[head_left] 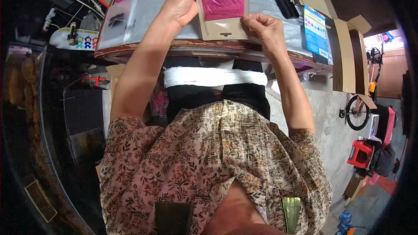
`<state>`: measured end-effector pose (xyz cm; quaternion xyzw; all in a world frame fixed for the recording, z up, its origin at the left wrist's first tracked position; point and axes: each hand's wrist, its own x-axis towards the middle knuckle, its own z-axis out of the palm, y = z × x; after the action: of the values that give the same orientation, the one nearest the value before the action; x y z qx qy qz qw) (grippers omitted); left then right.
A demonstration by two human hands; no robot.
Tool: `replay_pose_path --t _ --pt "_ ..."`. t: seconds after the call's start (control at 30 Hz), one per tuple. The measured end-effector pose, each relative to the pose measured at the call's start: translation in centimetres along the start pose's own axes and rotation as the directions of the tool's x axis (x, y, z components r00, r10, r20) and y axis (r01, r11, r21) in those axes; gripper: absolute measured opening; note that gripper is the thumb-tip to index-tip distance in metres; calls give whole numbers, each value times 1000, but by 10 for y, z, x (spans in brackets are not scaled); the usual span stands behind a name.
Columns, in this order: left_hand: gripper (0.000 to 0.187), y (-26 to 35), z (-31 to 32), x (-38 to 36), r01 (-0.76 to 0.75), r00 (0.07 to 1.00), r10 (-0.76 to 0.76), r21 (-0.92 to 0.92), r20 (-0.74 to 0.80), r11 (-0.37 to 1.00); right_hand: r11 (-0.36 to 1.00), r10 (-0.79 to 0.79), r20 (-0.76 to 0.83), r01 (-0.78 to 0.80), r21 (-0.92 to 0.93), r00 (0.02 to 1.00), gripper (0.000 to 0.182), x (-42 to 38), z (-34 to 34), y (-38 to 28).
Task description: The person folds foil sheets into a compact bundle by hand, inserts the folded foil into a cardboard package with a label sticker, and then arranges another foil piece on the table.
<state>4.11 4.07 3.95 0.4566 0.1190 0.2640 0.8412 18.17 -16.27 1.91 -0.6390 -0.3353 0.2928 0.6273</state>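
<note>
Head view shows both hands pinching a brown card packet (223, 15) with a pink insert, flat near the table's (174, 48) front edge: left hand (185, 2) grips its top left corner, right hand (264, 28) its lower right edge, likely steadying it. Open cardboard box (346, 56) crowds the right; clear plastic sheet (143, 15) lies left.

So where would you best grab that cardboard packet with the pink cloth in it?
Probably by its side edges, one from each side, as both hands do now. The packet lies flat on the table, thin and stiff, with the left hand and right hand at opposite edges.
</note>
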Motion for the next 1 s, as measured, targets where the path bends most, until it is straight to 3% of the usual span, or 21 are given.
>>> replay_pose_path --t 0.2,0.37,0.5,0.63,0.77,0.87,1.0 --pt "37 -2 21 -15 -40 998 40 11 -50 999 980 47 42 -54 190 998 13 0 6 -17" --pt "38 -5 21 -23 -27 999 29 60 -42 998 984 23 -34 -17 180 999 10 -1 10 -5" --pt "36 -9 18 -31 98 995 -100 179 2 979 981 52 -45 -43 189 998 11 3 8 -2" --pt "33 -23 23 -43 110 992 -116 101 46 989 975 7 -60 6 220 998 14 3 9 -6" --pt "33 -30 23 -48 93 992 -101 119 72 989 949 27 -38 -14 315 999 16 10 0 -17" --pt "30 -36 29 -54 69 994 -79 131 76 989 898 -20 -123 72 434 992 19 18 0 -25" --pt "28 -36 27 -59 91 990 -112 214 88 973 907 -85 -62 103 409 994 22 22 -9 -11"
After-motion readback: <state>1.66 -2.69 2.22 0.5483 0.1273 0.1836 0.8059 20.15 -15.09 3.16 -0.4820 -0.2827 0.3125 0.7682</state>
